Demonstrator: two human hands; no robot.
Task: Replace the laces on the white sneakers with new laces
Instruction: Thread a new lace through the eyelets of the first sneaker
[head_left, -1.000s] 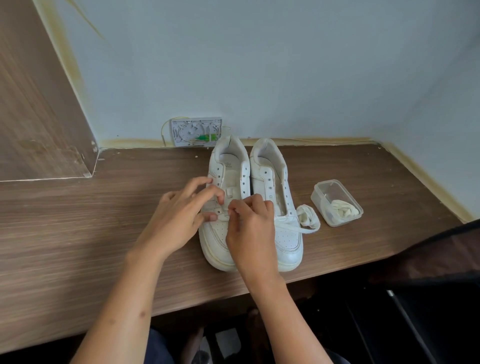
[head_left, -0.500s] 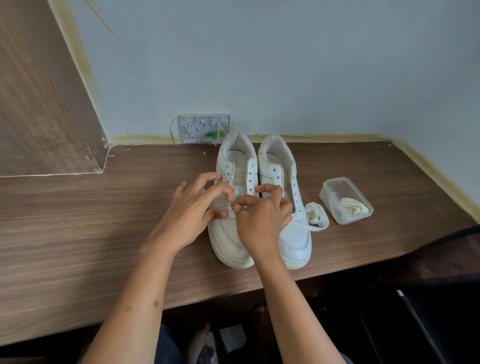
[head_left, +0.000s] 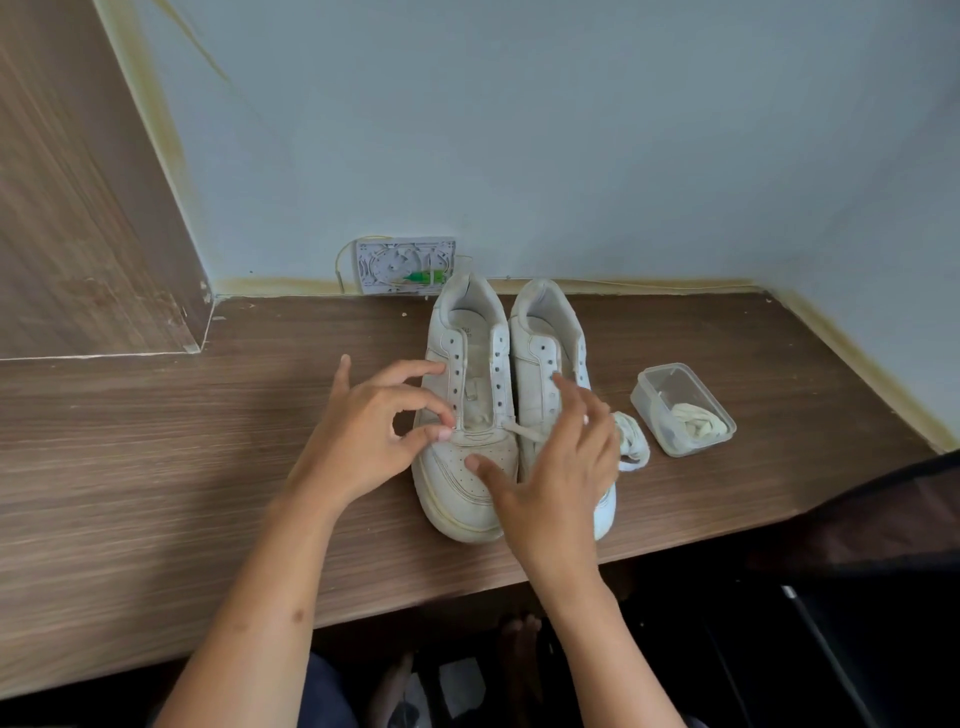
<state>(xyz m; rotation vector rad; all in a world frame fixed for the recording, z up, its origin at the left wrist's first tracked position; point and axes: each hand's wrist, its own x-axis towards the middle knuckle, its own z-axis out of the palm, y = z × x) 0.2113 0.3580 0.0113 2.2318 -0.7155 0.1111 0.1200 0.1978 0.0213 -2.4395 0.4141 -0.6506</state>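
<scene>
Between both hands: left sneaker (head_left: 470, 457); left hand (head_left: 371, 436) pinches lace (head_left: 524, 430) (right hand (head_left: 558, 467) spread).

Matt wood-grain desk (head_left: 156, 467), seemingly leather sneakers (head_left: 467, 467)

Left arm: bare forearm, reaching up from the lower left edge toward the centre.
Left hand (head_left: 363, 436): back faces the camera; thumb and index fingertip meet in a pinch, forming a small ring; the other fingers fan out above, slightly bent.
Right arm: bare forearm, rising from the bottom edge, right of centre.
Right hand (head_left: 558, 467): back faces the camera; fingers spread and nearly straight, thumb stretched out to the left, gripping nothing.
</scene>
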